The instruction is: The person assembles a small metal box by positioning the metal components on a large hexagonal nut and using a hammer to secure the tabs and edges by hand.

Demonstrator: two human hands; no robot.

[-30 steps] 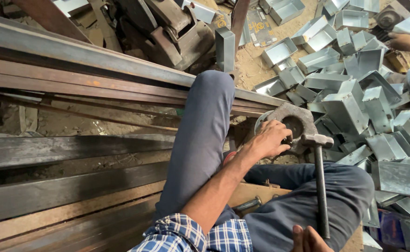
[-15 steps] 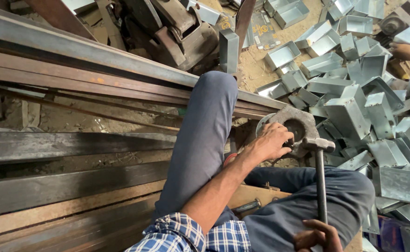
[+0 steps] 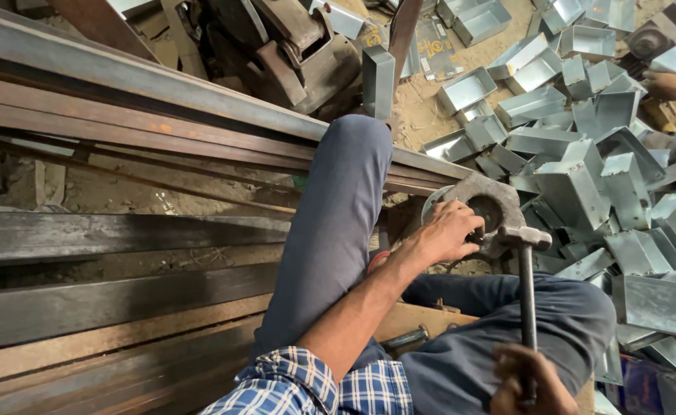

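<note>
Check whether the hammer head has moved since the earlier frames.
Barely. The hammer head stays beside the round metal die that the left hand steadies; the right hand has come further into view on the handle.

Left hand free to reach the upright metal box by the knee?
Probably not: the left hand is pressed on the round die, and the raised knee stands between it and the upright box.

1 hammer [image 3: 525,284]. 1 thick metal ring plate [image 3: 485,201] with 1 round hole. 2 own hands: left hand [image 3: 449,230], right hand [image 3: 528,382]. 1 co-worker's hand [image 3: 659,83] at top right. Sheet-metal boxes [image 3: 576,184]: dozens piled, too many to count. Long steel bars [image 3: 138,100]: at least 5.
</note>
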